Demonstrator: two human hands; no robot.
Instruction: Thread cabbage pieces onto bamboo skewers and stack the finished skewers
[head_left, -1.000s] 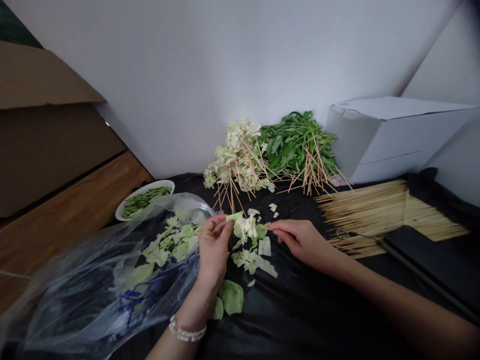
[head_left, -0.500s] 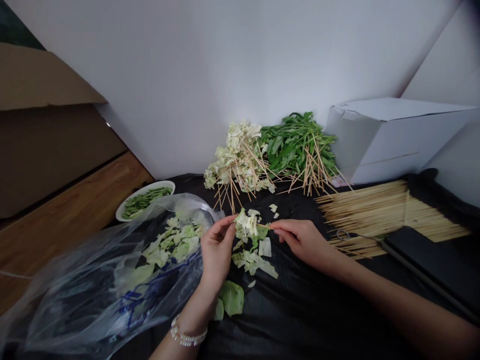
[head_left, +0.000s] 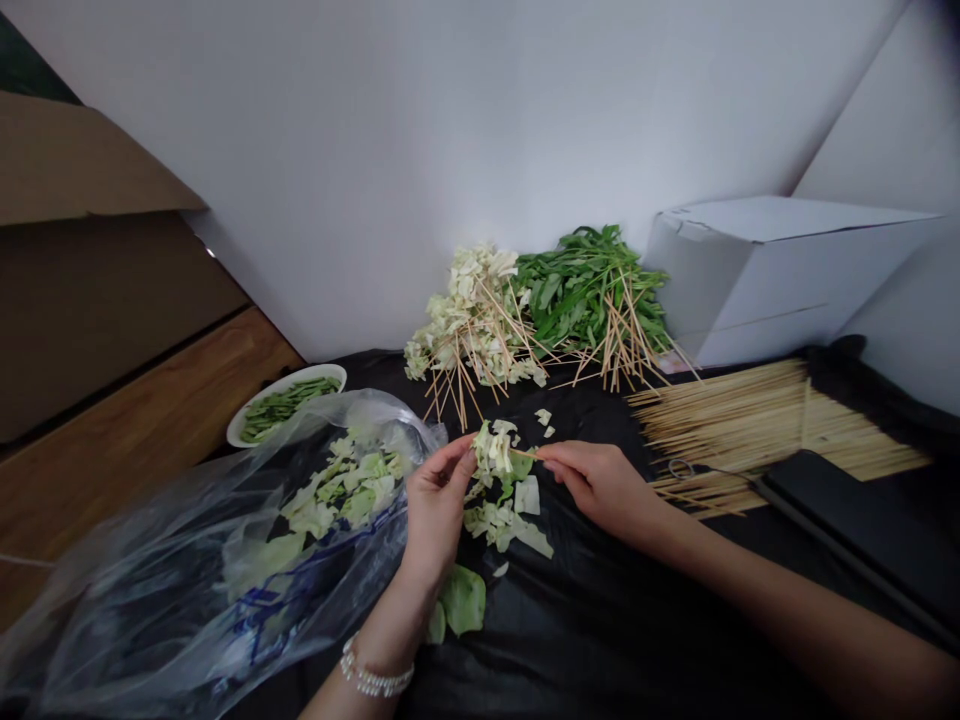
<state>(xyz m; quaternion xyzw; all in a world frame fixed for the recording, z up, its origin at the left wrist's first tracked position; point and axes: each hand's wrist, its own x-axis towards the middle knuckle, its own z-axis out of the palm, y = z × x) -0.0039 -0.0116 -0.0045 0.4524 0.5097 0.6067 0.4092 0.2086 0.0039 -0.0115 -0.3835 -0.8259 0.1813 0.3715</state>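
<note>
My right hand point(head_left: 596, 482) pinches the bare end of a wooden skewer point(head_left: 527, 454). Several pale cabbage pieces point(head_left: 495, 449) are threaded along its other end. Thumb and forefinger of my left hand point(head_left: 441, 500) are closed on the cabbage at the skewer's left side; the tip is hidden there. Beneath the hands, loose cabbage pieces point(head_left: 499, 522) lie on a black plastic sheet point(head_left: 600, 620). A larger green cabbage leaf point(head_left: 463, 600) rests near my left wrist, which wears a beaded bracelet.
Left stands a clear plastic bag point(head_left: 172, 570) holding cut cabbage, with a white bowl point(head_left: 232, 430) of green beans behind it. Skewered cabbage point(head_left: 480, 300) and skewered leafy greens point(head_left: 577, 285) are piled by the wall. Bare skewers point(head_left: 735, 420), a black case point(head_left: 847, 530) and a white box point(head_left: 795, 270) are right.
Both hands keep their hold on the skewer and cabbage, with hardly any movement. The whole view has shifted slightly.
</note>
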